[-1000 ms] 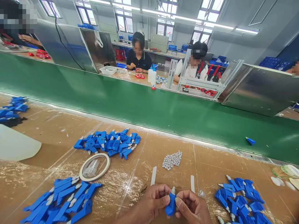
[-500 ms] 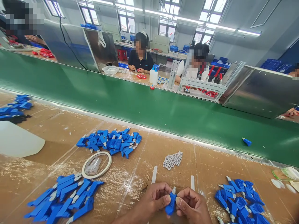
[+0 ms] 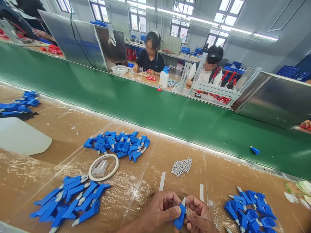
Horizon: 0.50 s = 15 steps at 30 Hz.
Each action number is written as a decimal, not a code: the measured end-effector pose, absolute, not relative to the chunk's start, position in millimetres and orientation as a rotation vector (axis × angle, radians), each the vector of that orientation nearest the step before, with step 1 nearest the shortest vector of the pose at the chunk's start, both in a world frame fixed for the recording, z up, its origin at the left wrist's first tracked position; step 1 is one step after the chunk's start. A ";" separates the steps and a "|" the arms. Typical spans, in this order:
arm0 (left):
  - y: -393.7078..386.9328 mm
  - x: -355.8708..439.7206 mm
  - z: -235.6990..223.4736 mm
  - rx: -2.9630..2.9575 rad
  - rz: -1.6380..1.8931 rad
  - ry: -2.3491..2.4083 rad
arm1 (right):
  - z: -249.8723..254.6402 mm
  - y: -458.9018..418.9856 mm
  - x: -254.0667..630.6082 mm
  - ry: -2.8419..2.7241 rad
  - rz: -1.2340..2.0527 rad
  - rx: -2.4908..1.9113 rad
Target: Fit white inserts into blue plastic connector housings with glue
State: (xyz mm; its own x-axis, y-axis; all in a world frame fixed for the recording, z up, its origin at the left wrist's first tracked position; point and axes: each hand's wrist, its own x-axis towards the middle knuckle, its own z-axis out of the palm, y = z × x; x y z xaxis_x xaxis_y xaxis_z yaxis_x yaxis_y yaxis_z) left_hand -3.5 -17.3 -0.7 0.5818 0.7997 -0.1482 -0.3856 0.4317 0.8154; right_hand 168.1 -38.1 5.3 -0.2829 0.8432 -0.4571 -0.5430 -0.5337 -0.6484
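Above the worktop (image 3: 225,170), my left hand (image 3: 163,207) and right hand (image 3: 198,213) pinch a blue plastic piece (image 3: 179,220), seemingly light and stiff, best held by its sides below the pale tip (image 3: 184,201).

Bright windows (image 3: 134,22) and ceiling tubes (image 3: 189,17) light the room; glare speckles the brown table (image 3: 136,192), soft sheen crosses the green belt (image 3: 145,106), edges look stretched

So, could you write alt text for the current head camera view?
A person's left hand and right hand pinch a blue part with a grey tip over a cardboard-covered table. Around them lie piles of similar blue pieces and small grey blocks; people work beyond a green conveyor belt.
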 end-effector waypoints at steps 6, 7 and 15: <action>-14.5 -4.7 2.8 0.882 0.798 0.564 | 1.5 -39.0 167.2 -0.508 1.902 -1.033; -14.4 -4.5 2.5 0.879 0.798 0.566 | 2.1 -38.7 166.7 -0.511 1.896 -1.033; -13.9 -4.0 -0.8 0.947 0.820 0.616 | -0.8 -36.3 169.2 -0.544 1.865 -1.037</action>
